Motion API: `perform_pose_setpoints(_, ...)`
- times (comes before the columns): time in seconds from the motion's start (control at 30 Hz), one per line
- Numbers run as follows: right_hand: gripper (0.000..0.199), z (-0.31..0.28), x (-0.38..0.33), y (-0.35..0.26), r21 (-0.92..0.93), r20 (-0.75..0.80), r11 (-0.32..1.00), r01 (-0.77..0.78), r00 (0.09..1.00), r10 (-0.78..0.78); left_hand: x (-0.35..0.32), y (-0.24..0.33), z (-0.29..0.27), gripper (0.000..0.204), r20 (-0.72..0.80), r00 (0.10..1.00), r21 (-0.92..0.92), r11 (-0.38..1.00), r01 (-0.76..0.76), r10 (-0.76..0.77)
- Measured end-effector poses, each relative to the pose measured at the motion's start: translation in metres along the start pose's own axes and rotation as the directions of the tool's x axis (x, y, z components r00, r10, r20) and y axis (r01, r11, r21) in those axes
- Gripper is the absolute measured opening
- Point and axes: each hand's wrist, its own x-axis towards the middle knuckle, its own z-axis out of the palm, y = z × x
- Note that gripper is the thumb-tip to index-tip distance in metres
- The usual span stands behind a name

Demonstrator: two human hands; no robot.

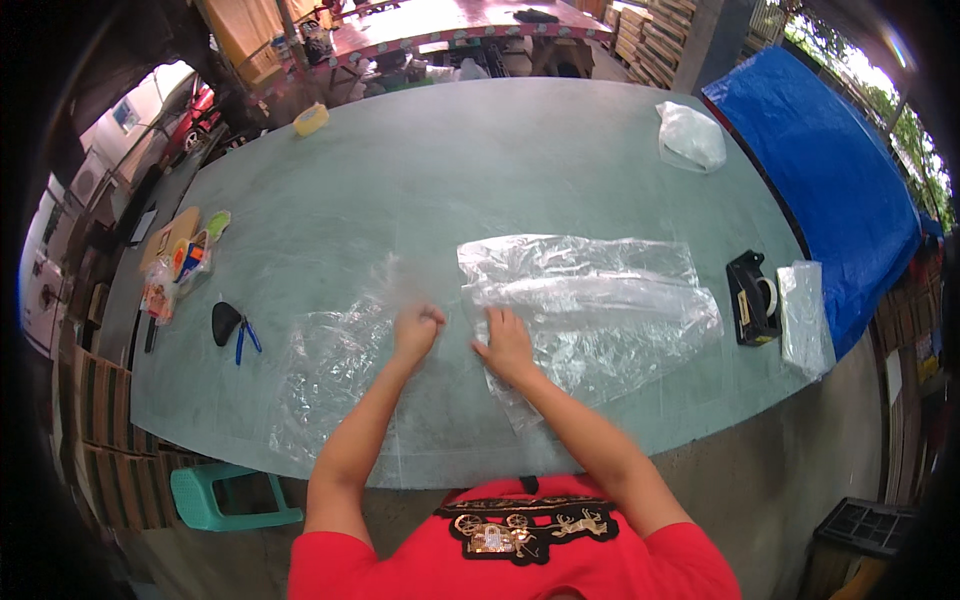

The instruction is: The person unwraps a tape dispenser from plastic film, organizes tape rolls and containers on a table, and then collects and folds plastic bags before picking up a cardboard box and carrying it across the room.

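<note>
Head view: left hand (418, 332), curled, contents indiscernible; right hand (507, 346), splayed on clear crinkled plastic sheeting (610, 312); hard tugging might tear it

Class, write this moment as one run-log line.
left hand: curled by left plastic sheet, grip unclear | right hand: on right plastic sheet | right side: black tape dispenser

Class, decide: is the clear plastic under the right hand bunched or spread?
Spread: the clear plastic lies broad and wrinkled on the table, the right hand near its left edge.
</note>
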Motion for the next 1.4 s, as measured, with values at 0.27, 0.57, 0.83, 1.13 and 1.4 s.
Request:
perform_pose_setpoints(0.27,0.023,-0.071,0.003,-0.011,0.665,0.208,0.71,-0.231,0.971,0.121,-0.019,0.022,0.03,0.035,0.617,0.636,-0.298,0.611,0.734,-0.463)
perform_pose_setpoints(0.57,0.023,-0.126,-0.046,-0.033,0.72,0.128,0.678,-0.15,0.988,0.083,-0.006,0.11,0.097,0.03,0.387,0.922,-0.2,0.978,0.053,0.029)
perform_pose_setpoints(0.83,0.021,-0.172,-0.066,-0.017,0.793,-0.132,0.608,0.029,0.983,0.126,0.009,0.098,0.085,0.03,0.47,0.882,-0.003,1.0,-0.022,0.021)
perform_pose_setpoints(1.13,0.022,-0.228,-0.138,0.019,0.835,-0.263,0.542,0.093,0.934,0.244,0.058,0.046,-0.084,0.019,-0.383,0.777,0.631,0.756,-0.174,0.499)
perform_pose_setpoints(1.4,0.039,-0.142,-0.079,-0.06,0.868,-0.189,0.477,0.138,0.98,0.06,-0.017,0.224,0.083,0.024,0.561,0.727,-0.087,0.902,-0.423,0.395)
